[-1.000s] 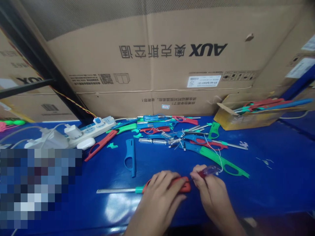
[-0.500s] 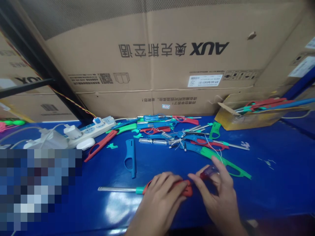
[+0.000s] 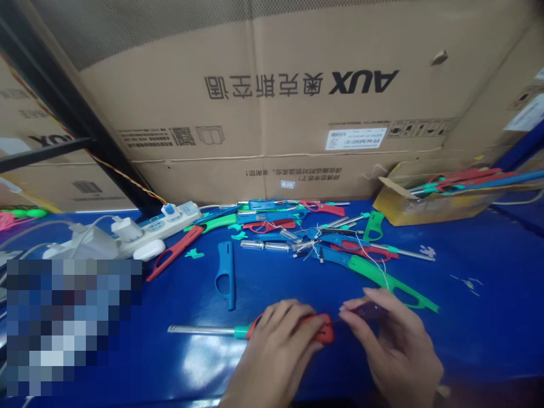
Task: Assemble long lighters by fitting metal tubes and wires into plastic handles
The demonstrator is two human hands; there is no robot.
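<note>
My left hand [image 3: 283, 343] presses down on the red handle of a long lighter [image 3: 325, 333] that lies on the blue table [image 3: 467, 317]; its metal tube [image 3: 199, 330] points left with a green collar. My right hand [image 3: 393, 340] is curled just right of the handle's end, fingers closed round a small dark translucent part [image 3: 369, 310] with red in it. A blue handle shell [image 3: 225, 272] lies above the tube.
A heap of red, blue and green lighter shells [image 3: 331, 238] with metal tubes and wires lies behind the hands. A white power strip [image 3: 153, 226] with plugs is at the left. A small cardboard box [image 3: 425, 201] holds long lighters at the right. Large cartons [image 3: 272, 102] form the back wall.
My right hand's fingers spread and then closed over the small translucent part, which has dropped lower toward the handle's end. The left hand has stayed on the red handle.
</note>
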